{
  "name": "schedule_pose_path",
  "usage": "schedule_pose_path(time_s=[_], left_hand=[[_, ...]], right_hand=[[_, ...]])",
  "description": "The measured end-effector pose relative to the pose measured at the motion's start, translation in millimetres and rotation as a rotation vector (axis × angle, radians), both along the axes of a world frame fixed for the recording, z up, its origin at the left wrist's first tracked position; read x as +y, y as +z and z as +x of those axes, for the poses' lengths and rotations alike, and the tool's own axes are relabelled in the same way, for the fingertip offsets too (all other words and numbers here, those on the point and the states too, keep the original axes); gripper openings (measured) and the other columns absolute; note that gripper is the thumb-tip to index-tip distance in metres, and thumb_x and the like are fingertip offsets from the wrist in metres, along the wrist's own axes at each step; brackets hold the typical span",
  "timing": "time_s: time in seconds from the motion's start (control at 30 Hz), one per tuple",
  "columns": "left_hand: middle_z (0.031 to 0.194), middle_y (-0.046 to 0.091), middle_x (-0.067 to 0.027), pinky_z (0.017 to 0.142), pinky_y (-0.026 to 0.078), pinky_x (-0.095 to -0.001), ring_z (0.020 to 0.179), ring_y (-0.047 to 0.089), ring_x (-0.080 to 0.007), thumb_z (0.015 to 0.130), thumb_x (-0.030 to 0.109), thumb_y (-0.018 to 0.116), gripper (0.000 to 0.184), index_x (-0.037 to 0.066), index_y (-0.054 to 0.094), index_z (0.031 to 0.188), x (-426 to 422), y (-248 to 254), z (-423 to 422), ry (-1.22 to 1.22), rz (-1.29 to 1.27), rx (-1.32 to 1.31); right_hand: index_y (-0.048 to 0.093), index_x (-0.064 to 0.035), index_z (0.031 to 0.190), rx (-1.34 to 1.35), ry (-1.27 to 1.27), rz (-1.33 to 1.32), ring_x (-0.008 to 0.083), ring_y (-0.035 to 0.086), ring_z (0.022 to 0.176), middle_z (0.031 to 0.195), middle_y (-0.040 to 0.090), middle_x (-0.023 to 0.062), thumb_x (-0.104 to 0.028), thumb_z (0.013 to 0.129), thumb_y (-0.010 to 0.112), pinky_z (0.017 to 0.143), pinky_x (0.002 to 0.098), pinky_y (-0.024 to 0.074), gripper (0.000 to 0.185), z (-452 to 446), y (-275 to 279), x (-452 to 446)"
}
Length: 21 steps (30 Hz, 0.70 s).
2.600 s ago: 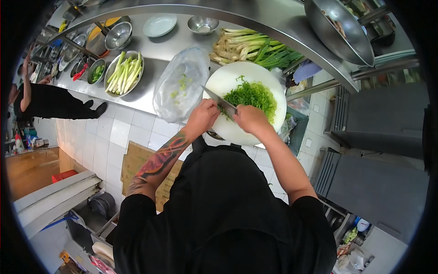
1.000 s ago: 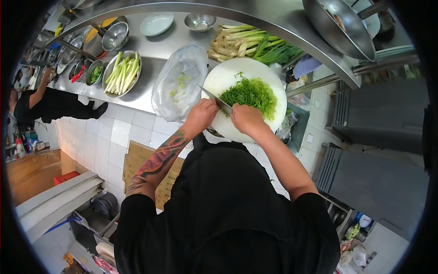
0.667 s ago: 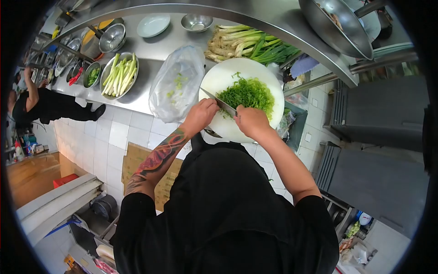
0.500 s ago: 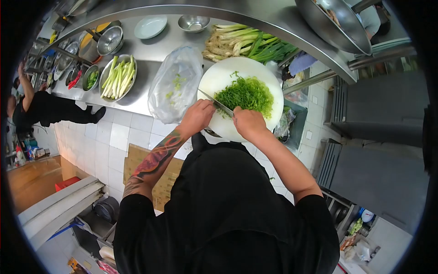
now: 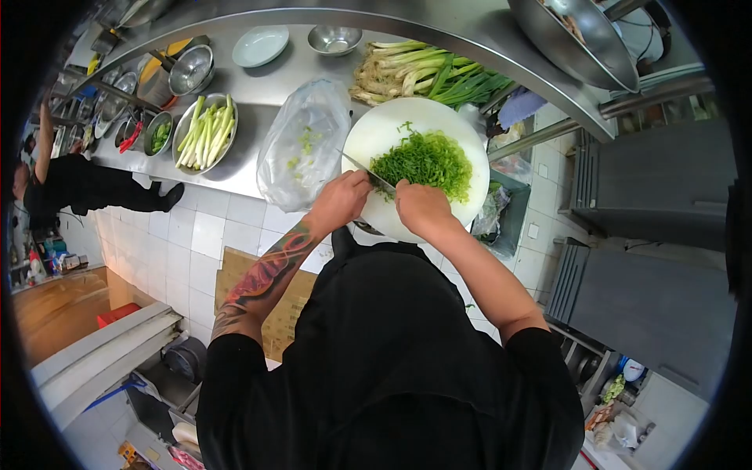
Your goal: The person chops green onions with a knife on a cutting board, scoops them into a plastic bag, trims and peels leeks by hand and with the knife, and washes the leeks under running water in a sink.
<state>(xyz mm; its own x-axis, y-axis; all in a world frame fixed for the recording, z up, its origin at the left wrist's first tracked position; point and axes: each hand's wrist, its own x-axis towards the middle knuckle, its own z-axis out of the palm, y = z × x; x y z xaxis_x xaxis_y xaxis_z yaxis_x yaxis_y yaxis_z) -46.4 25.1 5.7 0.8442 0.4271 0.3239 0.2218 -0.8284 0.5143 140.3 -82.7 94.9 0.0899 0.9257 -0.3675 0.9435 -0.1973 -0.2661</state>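
Observation:
My right hand (image 5: 421,205) is closed round the handle of a knife (image 5: 366,171), whose blade slants up to the left over the round white cutting board (image 5: 415,116). Against the blade's near side, my left hand (image 5: 342,199) has its fingers bent and pressed together at the board's left edge; what lies under them is hidden. A heap of chopped greens (image 5: 423,166) covers the middle and right of the board. Just left of the board lies a clear plastic bag (image 5: 304,149) with a few green pieces in it.
Whole leeks (image 5: 423,74) lie behind the board. A bowl of trimmed stalks (image 5: 206,133), a white plate (image 5: 260,47) and a metal bowl (image 5: 334,39) stand on the counter. Overhead runs a shelf edge (image 5: 329,16) with a wok (image 5: 576,43). Another person (image 5: 86,184) is at far left.
The view has shifted slightly. Both hands stay at the board's near left, with small shifts of the knife and right hand. The other person's arms have moved.

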Motion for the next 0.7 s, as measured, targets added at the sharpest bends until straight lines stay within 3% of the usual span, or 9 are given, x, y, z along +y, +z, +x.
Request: schedule_pose_path(time_s=[0.53, 0.7], left_hand=[[0.098, 0.064, -0.0085, 0.079, 0.057, -0.0414, 0.093, 0.067, -0.0299, 0.081, 0.003, 0.069, 0.015, 0.005, 0.070, 0.096, -3.1, -11.7, -3.7, 0.034, 0.058, -0.093], [0.099, 0.068, -0.0092, 0.078, 0.058, -0.0433, 0.092, 0.069, -0.0319, 0.084, 0.003, 0.074, 0.016, 0.006, 0.071, 0.099, -8.2, -6.8, -2.9, 0.140, 0.035, -0.046]], right_hand=[[0.066, 0.0032, 0.101, 0.068, 0.024, 0.008, 0.0413, 0.074, 0.094, 0.097, 0.075, 0.0259, -0.008, 0.092, 0.052, 0.081, 0.0524, 0.0564, 0.020, 2.8, 7.5, 0.3], [0.067, -0.0023, 0.104, 0.118, -0.035, -0.063, 0.0401, 0.073, 0.096, 0.098, 0.076, 0.0196, -0.022, 0.098, 0.060, 0.083, 0.0523, 0.0560, 0.022, 16.5, 2.4, 0.2]])
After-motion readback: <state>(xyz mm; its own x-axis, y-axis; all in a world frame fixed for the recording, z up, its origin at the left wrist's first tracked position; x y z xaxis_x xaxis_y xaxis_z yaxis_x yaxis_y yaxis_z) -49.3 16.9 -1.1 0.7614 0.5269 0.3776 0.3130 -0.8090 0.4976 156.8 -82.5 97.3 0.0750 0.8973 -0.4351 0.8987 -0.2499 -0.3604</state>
